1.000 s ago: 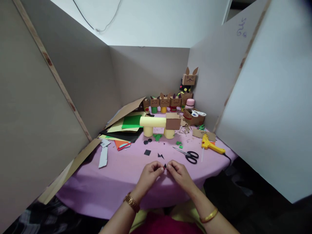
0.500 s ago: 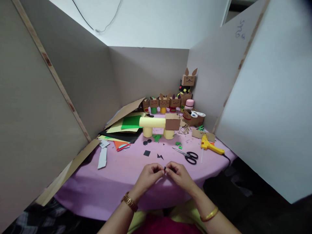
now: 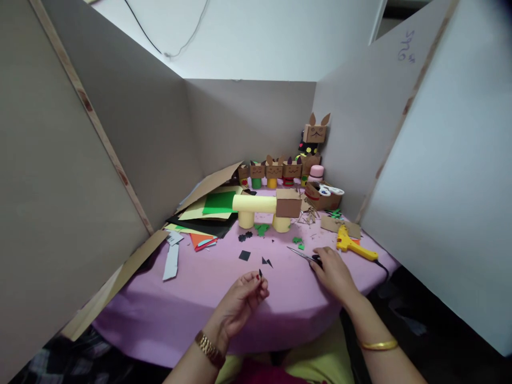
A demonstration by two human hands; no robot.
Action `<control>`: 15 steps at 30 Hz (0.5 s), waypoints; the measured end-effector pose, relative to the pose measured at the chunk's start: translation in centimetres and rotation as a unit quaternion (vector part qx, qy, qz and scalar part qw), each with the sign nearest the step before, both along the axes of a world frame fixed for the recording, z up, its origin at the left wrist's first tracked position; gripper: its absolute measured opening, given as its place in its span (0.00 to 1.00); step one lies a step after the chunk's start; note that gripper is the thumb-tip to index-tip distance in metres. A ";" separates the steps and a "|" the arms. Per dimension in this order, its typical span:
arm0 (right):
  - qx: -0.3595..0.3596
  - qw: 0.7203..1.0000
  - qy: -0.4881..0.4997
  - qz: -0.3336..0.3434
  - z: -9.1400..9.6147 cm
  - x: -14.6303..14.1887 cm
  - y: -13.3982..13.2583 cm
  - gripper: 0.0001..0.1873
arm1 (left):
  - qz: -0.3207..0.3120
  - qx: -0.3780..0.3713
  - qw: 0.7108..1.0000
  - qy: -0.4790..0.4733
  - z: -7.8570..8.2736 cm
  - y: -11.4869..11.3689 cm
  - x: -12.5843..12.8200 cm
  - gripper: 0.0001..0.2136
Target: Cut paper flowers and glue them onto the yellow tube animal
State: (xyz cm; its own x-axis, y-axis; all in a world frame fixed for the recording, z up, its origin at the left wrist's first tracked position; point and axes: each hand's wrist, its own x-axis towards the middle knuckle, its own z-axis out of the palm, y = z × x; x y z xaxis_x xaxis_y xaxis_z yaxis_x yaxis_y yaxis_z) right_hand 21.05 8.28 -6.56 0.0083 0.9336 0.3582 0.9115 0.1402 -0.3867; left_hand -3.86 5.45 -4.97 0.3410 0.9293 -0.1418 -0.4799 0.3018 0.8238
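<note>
My left hand point(image 3: 242, 298) hovers over the front of the purple-clothed table point(image 3: 200, 298), its fingertips pinched on a tiny black paper piece point(image 3: 260, 273). My right hand point(image 3: 333, 269) lies on the black-handled scissors point(image 3: 306, 257), covering the handles; only the blades show. A few small black paper cut-outs point(image 3: 256, 258) lie on the cloth just beyond my left hand. A yellow paper-tube animal with a brown box head point(image 3: 268, 209) stands mid-table.
A yellow glue gun point(image 3: 354, 245) lies right of the scissors. Coloured paper sheets point(image 3: 208, 213) and cardboard pile at the left. A row of small box-headed figures point(image 3: 276, 172) and a cardboard tray point(image 3: 322, 196) stand at the back. White boards wall in the table.
My hands were together pinching the black piece. Now the right hand has let go and moved right onto the scissors, while the left hand keeps the piece.
</note>
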 end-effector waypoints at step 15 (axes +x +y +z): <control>-0.047 0.924 0.373 0.073 -1.5 0.8 0.1 0.19 | 0.070 -0.090 0.985 -0.131 -1.2 0.9 0.3 0.06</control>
State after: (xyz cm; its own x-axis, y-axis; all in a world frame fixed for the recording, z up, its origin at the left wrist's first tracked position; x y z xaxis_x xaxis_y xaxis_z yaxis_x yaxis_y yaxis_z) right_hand 21.88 8.41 -8.07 0.0923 0.9708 0.2214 0.3610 0.1745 -0.9161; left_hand -3.51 6.38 -6.18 0.2577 0.9379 -0.2322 -0.7158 0.3467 0.6061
